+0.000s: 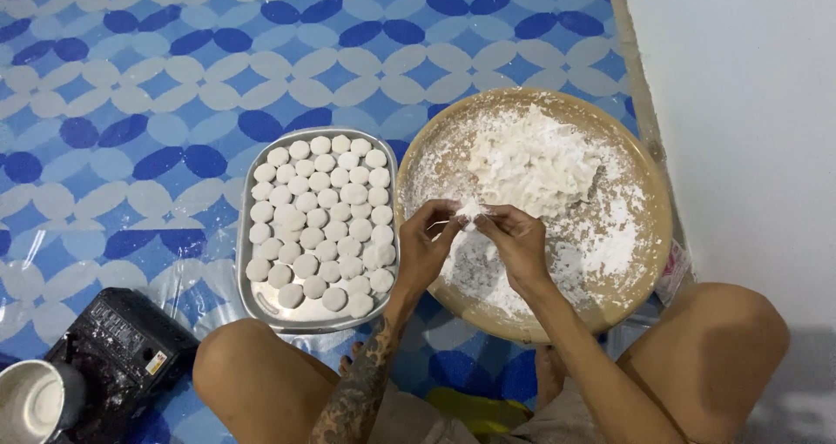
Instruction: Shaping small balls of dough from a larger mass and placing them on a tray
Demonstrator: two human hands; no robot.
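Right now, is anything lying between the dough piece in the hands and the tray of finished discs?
Nothing visible. The dough piece is pinched by both hands' fingers over the floured bowl; the tray sits directly beside it, only the bowl's rim between them.

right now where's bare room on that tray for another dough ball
Bare metal shows only along the tray's near edge, below the last dough rounds. The rest is packed. The round board has floury space right of the dough heap; both hands crowd its near-left.
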